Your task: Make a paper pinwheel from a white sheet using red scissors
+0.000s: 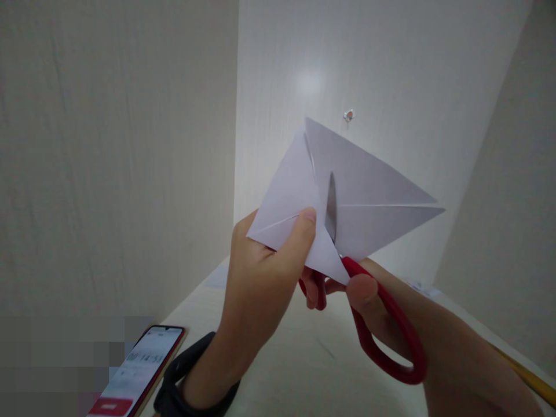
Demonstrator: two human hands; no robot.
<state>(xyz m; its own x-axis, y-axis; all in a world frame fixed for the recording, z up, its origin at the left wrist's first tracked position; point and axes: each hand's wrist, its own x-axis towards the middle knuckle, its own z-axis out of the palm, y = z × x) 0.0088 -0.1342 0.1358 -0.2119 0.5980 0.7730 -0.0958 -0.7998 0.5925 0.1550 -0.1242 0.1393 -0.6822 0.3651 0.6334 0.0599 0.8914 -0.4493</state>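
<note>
Clock directions as seen in your head view. Your left hand [260,284] is clamped on the folded white paper sheet with pointed corners [369,182], thumb on its front face, most fingers hidden. Sheet is held up off the pale tabletop [304,365], at 2 o'clock from that hand; long axis roughly 9 to 3, sharp point at 3. Your right hand [410,298] is closed on the red-handled metal scissors [353,266], thumb in the near loop.

Key relation: front blade [331,205] is at 11 o'clock from your right thumb, runs 6 to 12 with tip at 12, so about square across the sheet's long axis. Rear blade is out of sight, presumably behind the paper; can't tell how wide they gape. Your left thumb is nearer the blade than your right: blade is just beside it, at 2 o'clock.
</note>
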